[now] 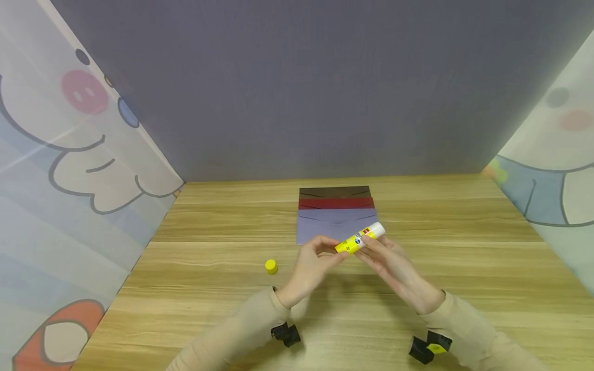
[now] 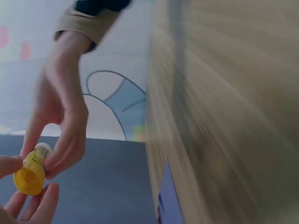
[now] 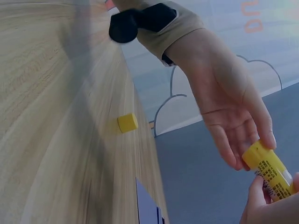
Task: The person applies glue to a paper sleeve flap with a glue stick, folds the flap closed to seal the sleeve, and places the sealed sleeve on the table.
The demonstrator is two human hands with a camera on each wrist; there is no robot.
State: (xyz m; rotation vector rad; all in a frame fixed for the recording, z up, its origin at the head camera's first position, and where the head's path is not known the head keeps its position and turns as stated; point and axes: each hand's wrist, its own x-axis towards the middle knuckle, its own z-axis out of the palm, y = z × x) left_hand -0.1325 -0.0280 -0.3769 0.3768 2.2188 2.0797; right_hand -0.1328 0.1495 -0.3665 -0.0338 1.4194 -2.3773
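Both hands hold a yellow and white glue stick (image 1: pixel 360 238) above the table, tilted with its white end up to the right. My left hand (image 1: pixel 310 265) pinches its lower yellow end between thumb and fingers. The right hand (image 1: pixel 399 268) grips the barrel nearer the white end. From the left wrist, the round yellow end of the glue stick (image 2: pixel 30 179) faces the camera. A small yellow cap (image 1: pixel 271 266) stands on the table, left of the left hand. Behind the glue stick lie overlapping envelopes: lavender (image 1: pixel 315 226) in front, then red (image 1: pixel 336 203), then dark brown (image 1: pixel 334 192).
The wood-grain table (image 1: pixel 209 221) ends at a grey panel (image 1: pixel 325 93) at the back. Sheets with cartoon prints (image 1: pixel 55 170) hang along the left and right sides. Dark camera mounts (image 1: pixel 429 347) are strapped at both wrists.
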